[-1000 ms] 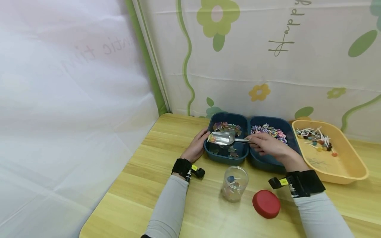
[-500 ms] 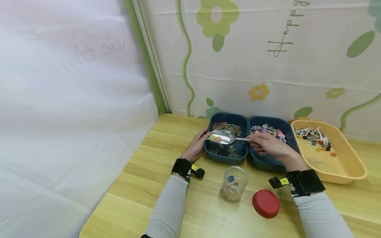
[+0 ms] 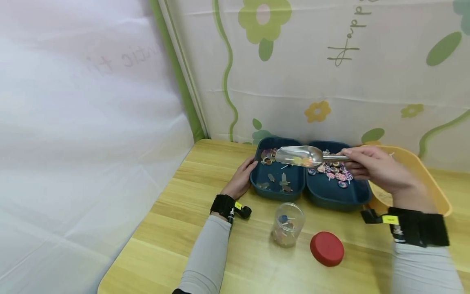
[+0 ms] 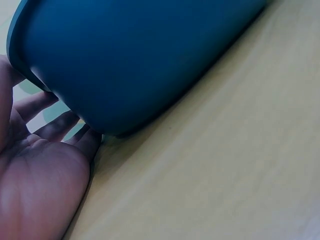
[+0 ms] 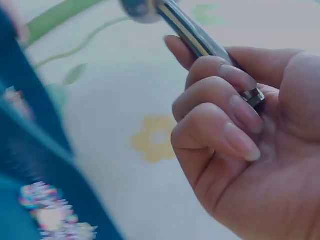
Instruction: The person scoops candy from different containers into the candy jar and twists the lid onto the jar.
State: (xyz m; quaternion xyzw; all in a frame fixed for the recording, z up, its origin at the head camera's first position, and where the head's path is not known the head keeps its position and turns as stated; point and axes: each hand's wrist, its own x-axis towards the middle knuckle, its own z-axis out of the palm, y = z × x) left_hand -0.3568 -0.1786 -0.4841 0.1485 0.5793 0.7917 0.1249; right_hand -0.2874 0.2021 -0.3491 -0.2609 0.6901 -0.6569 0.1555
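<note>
My right hand (image 3: 371, 167) grips the handle of a metal scoop (image 3: 312, 153), fingers curled round it in the right wrist view. Yellow and orange miniature lollipops (image 3: 299, 160) lie in the scoop, which hangs above two dark blue trays. My left hand (image 3: 239, 178) holds the left blue tray (image 3: 257, 190) at its left side, the thumb at the rim and fingers along the outer wall (image 4: 125, 65). That tray contains small popsicle-shaped pieces (image 3: 283, 179). Swirl lollipop pieces (image 3: 338, 175) lie in the right blue tray (image 3: 338, 202).
A clear jar (image 3: 288, 228) with a few small lollipops inside stands in front of the trays. Beside it lies a red lid (image 3: 327, 249). A yellow tray (image 3: 433, 183), partly hidden by my right arm, sits at the right. A printed curtain (image 3: 279, 90) hangs behind the table (image 3: 183, 192).
The scoop and my right hand have risen and moved right, carrying the lollipops from over the left blue tray toward the right one. My left hand stays at the tray.
</note>
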